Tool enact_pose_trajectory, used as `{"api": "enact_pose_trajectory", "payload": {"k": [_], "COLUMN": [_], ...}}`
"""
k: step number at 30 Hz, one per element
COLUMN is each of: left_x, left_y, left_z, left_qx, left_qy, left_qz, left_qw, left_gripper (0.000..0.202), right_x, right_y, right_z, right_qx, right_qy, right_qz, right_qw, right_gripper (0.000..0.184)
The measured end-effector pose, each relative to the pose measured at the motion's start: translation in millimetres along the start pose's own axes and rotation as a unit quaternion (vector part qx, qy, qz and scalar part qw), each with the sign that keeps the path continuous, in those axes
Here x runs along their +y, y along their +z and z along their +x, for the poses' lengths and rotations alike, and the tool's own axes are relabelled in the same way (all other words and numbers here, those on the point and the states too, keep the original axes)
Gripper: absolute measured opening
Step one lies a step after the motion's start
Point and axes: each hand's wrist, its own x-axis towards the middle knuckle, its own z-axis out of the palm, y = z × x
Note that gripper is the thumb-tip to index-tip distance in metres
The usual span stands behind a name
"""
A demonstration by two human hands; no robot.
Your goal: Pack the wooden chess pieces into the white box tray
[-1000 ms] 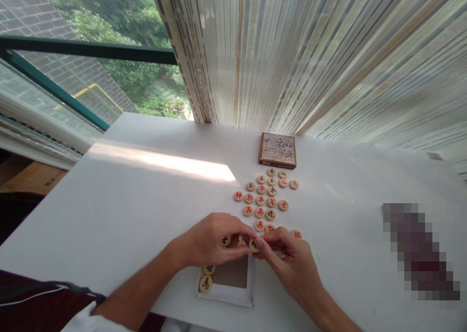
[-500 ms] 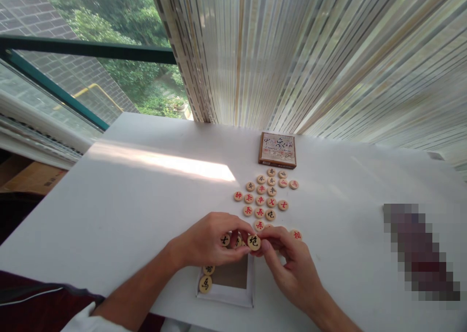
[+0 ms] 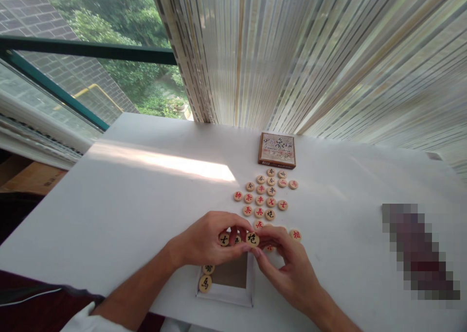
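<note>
Between my hands, over the far edge of the open box tray (image 3: pixel 233 295), is a round wooden Chinese chess piece (image 3: pixel 252 239) with a black character facing me. My left hand (image 3: pixel 215 237) pinches it from the left, thumb and fingertips together. From the other side, my right hand (image 3: pixel 286 259) grips its edge with thumb and index finger. Through the curl of my left fingers another black-lettered piece (image 3: pixel 224 239) shows. Inside the tray's left side lies a black horse piece (image 3: pixel 205 284), with one more above it. My left hand hides part of the tray.
Several red and black pieces (image 3: pixel 260 200) lie in loose rows beyond my hands. A Chinese chess box lid (image 3: pixel 277 150) sits behind them. At the right is a blurred-out object (image 3: pixel 419 252). A striped curtain (image 3: pixel 255 55) hangs along the table's far edge.
The piece between my hands has shifted very slightly left and up. My right thumb has slid lower on it, and a red-lettered piece beneath my right hand now shows.
</note>
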Motion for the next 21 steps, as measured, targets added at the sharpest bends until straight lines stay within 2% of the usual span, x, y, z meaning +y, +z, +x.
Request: {"api": "enact_pose_trajectory", "payload": {"k": [7, 12, 21], "left_x": [-0.7, -1.4, -2.7], "left_y": [-0.7, 1.5, 6.3], "left_z": [0.3, -0.1, 0.8], "left_qx": [-0.007, -0.014, 0.000], "left_qy": [-0.022, -0.045, -0.040], "left_qz": [-0.019, -0.036, -0.045], "left_qw": [1.000, 0.998, 0.998], "left_gripper": [0.026, 0.029, 0.028], "right_x": [-1.7, -2.3, 0.2], "right_y": [0.4, 2.2, 3.9], "right_z": [2.3, 1.9, 1.7], "right_qx": [-0.006, 0.003, 0.002], "right_qy": [-0.028, -0.068, -0.140], "right_qz": [-0.022, -0.080, -0.151], "right_qw": [0.999, 0.994, 0.979], "right_gripper": [0.022, 0.024, 0.015]}}
